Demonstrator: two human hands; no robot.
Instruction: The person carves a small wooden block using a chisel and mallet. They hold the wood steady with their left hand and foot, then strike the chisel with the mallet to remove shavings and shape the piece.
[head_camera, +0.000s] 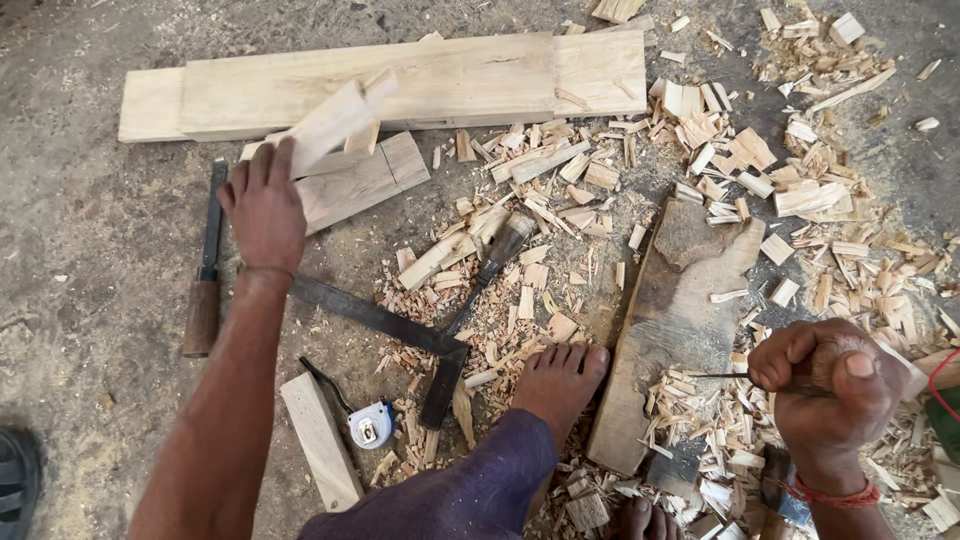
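The left hand (263, 208) is closed around one end of a short pale wooden block (335, 125), holding it tilted above a flat rectangular offcut of pale wood (365, 180) that lies on the grey concrete floor (80, 240). Just beyond both runs a long pale wooden plank (400, 82), laid crosswise. The right hand (828, 385) is clenched in a fist around a thin dark metal tool (720, 376), whose slim tip pokes out to the left over a weathered grey-brown slab of wood (670, 310). No package or sign shows; the only labelled thing is a small blue-and-white tape measure (370, 425) with a pale sticker on its face, lying near a narrow pale wood batten (320, 455). A dark steel try square (400, 335) lies between the hands, its corner close to the person's bare foot (560, 385). A brown-handled chisel (205, 270) rests left of the left wrist, and another dark-handled chisel (495, 260) lies half buried in a wide scatter of pale wood chips (760, 180).
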